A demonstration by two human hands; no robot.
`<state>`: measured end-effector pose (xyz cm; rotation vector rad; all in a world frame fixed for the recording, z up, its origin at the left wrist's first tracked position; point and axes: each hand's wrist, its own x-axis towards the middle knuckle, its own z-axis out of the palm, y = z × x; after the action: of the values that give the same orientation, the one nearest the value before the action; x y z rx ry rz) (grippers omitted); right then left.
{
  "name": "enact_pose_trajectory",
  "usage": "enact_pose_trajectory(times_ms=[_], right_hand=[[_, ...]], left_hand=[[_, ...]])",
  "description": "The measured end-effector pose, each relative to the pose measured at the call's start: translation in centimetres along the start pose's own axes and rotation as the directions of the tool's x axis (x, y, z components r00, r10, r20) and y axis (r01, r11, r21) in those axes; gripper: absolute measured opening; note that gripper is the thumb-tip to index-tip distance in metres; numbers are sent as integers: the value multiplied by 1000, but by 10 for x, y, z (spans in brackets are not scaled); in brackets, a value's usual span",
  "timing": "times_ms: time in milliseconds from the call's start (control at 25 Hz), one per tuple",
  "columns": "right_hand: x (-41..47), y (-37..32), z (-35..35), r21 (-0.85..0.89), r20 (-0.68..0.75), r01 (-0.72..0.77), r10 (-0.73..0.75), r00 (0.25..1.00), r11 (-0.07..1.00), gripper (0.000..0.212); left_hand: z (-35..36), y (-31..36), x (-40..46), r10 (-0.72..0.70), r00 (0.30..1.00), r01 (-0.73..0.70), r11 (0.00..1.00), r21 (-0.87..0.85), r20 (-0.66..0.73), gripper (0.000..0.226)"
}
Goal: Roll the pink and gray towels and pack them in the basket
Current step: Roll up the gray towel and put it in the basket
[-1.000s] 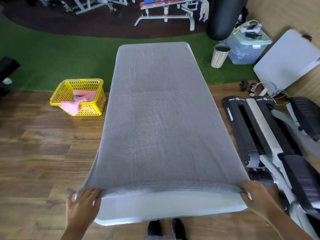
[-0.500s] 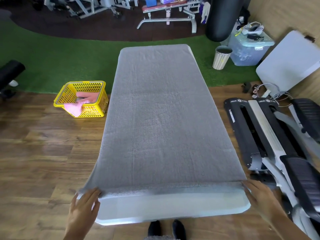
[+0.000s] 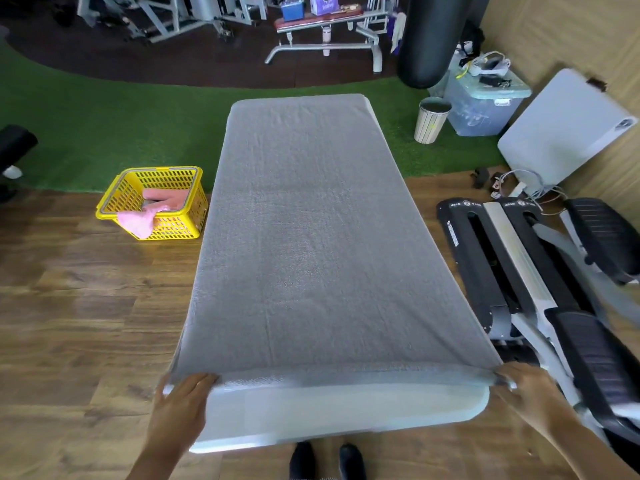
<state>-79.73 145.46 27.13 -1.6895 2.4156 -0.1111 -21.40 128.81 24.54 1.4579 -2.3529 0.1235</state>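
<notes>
- Gray towel (image 3: pixel 308 244) lies spread flat along the length of a white table (image 3: pixel 346 407), covering nearly all of the top; only a bare strip of table shows at the near end, past the towel's near edge.
- Towel's left side hangs a little over the table's left edge; its far end reaches the table's far end.
- Left hand (image 3: pixel 180 407) sits at the towel's near-left corner, fingers fairly straight and laid on the corner; whether they pinch the cloth I cannot tell.
- Right hand (image 3: pixel 526 389) sits at the towel's near-right corner, fingertips bunched at the cloth edge, apparently pinching the corner.
- Yellow basket (image 3: pixel 173 225) stands on the wood floor (image 3: pixel 79 317) left of the table, beside its middle stretch, close to the edge but apart from it.
- Pink towel (image 3: pixel 152 211) lies loose inside the basket, one end draped over the basket's near rim.
- Green turf (image 3: pixel 114 123) begins beyond the basket and runs under the table's far end.
- Right of the table: black and white exercise machine (image 3: pixel 519 271) on the floor, close alongside.
- Beyond the table's far right corner: striped bin (image 3: pixel 431 121), clear storage box (image 3: pixel 485 102), black punching bag (image 3: pixel 427 39).
- White board (image 3: pixel 561 129) leans on the wall to the table's right.
- Weight bench (image 3: pixel 325 32) stands beyond the table's far end.
- Dark shoes (image 3: pixel 325 460) show just below the table's near end.
</notes>
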Motion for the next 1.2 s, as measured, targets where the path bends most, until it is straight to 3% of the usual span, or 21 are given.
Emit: enact_pose_trajectory(times_ms=[80,120,160,240,320,400,560,720,800,880,1000,1120,1200], right_hand=[[-1,-5,3,36,35,-12,11,999,999,21],[-1,-10,3,31,47,7,-8,999,1000,15],[0,-14,5,30,32,56,-57,998,998,7],[2,-24,6,31,-29,144,-143,989,989,13],[3,-35,2,15,-45,141,-140,989,990,12],[5,-40,2,2,-71,109,-109,992,994,34],[2,-36,10,19,-87,111,-109,990,994,42],[3,-33,15,35,-17,98,-98,995,995,47],[4,-36,10,-3,23,101,-101,995,995,39],[5,-40,3,-70,20,142,-141,990,987,13],[2,-41,3,-72,25,182,-181,983,981,24],[3,-50,-1,-90,-53,149,-154,987,985,10],[7,-53,1,-83,-94,97,-105,990,992,32]], left_hand=[[-6,-13,-10,-72,997,71,997,38,24,44],[-8,-20,-16,-103,994,101,994,52,38,47],[-9,-25,-20,-122,991,119,991,68,53,48],[-8,-27,-23,-128,990,123,989,81,58,47],[-5,-22,-20,-145,989,144,987,68,18,42],[-3,-17,-18,-158,987,159,987,26,-33,36],[-1,-18,-23,-71,997,70,997,-17,-34,34],[-2,-14,-18,-61,998,62,997,36,-16,30],[-3,-10,-13,-57,998,58,996,73,-10,33],[-5,-15,-10,-13,1000,10,993,116,21,46],[-8,-26,-12,40,996,-50,991,124,85,51],[-11,-23,-8,-10,997,5,998,62,77,49],[-9,-14,-5,10,999,-11,999,36,34,48]])
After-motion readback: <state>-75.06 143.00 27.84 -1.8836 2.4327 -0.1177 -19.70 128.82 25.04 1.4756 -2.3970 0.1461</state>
